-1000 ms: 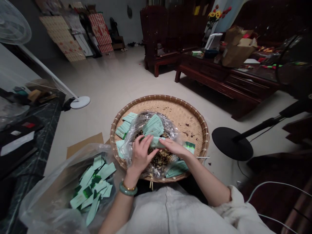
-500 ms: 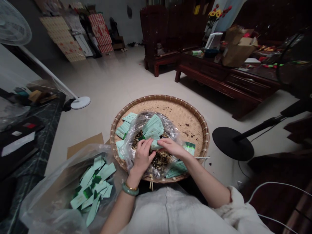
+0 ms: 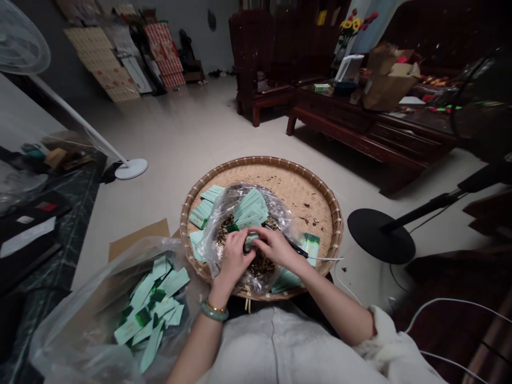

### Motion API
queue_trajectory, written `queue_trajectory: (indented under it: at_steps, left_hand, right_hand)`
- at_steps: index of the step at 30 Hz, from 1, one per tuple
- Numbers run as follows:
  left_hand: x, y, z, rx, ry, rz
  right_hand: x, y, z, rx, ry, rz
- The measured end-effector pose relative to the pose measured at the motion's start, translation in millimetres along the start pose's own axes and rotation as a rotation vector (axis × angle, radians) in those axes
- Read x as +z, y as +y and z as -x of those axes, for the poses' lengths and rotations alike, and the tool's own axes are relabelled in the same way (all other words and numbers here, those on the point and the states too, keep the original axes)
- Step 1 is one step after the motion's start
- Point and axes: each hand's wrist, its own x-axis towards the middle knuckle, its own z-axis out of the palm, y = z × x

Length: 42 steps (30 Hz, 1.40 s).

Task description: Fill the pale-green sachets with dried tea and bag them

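Note:
My left hand [image 3: 234, 258] is closed around a small pale green packet [image 3: 250, 242] over a clear plastic bag [image 3: 276, 210]. The bag holds loose dried leaves and several more green packets. It lies on a round woven tray [image 3: 316, 186]. My right hand [image 3: 276, 248] is curled against the same packet, touching my left hand. It grips a thin dark tool [image 3: 298, 249] that trails a white cord [image 3: 332, 259] off the tray's right rim. More green packets [image 3: 204, 210] lie on the tray beside the bag.
A large plastic bag [image 3: 80, 320] with several green packets sits at my lower left over cardboard [image 3: 136, 237]. A white fan's base [image 3: 131, 168] stands to the left and a black fan's base [image 3: 380, 234] to the right. A dark counter [image 3: 52, 245] runs along the left, and dark wooden furniture [image 3: 360, 128] stands beyond.
My right hand slid left until it met my left hand over the packet. The dark corded tool now shows in my right hand. The packet is more covered by my fingers.

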Motion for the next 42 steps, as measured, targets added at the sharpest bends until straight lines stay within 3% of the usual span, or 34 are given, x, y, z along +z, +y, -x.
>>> queue_trajectory:
  at_steps: [8, 15, 22, 27, 29, 32, 34, 42]
  left_hand:
    - [-13.1, -5.9, -1.2, 0.098, -0.048, 0.064]
    - [-10.0, 0.6, -2.5, 0.09, -0.026, 0.022]
    - [-1.5, 1.4, -2.7, 0.021, 0.069, -0.049]
    - [-3.8, -3.8, -3.6, -0.055, 0.108, -0.016]
    - [-5.4, -5.3, -3.9, -0.089, 0.113, 0.003]
    - [-7.4, -7.0, -3.9, -0.131, 0.113, 0.014]
    - [-8.0, -8.0, -3.7, -0.149, 0.117, 0.01]
    - [-8.2, -12.7, -2.4, -0.179, 0.132, 0.044]
  right_hand:
    - [3.4, 15.4, -7.1, 0.071, 0.026, -0.383]
    - [4.7, 13.7, -4.9, 0.115, 0.107, -0.254]
    - [5.5, -6.6, -0.4, 0.041, 0.04, -0.269]
    - [-8.0, -6.8, 8.6, 0.052, 0.236, -0.371]
    - [-12.2, 1.5, 16.1, 0.12, 0.176, -0.268]
    - [-10.9, 18.8, 30.0, 0.144, -0.123, 0.058]
    - [-5.1, 29.7, 37.2, 0.125, -0.226, 0.208]
    - [22.3, 44.4, 33.3, 0.147, -0.199, 0.304]
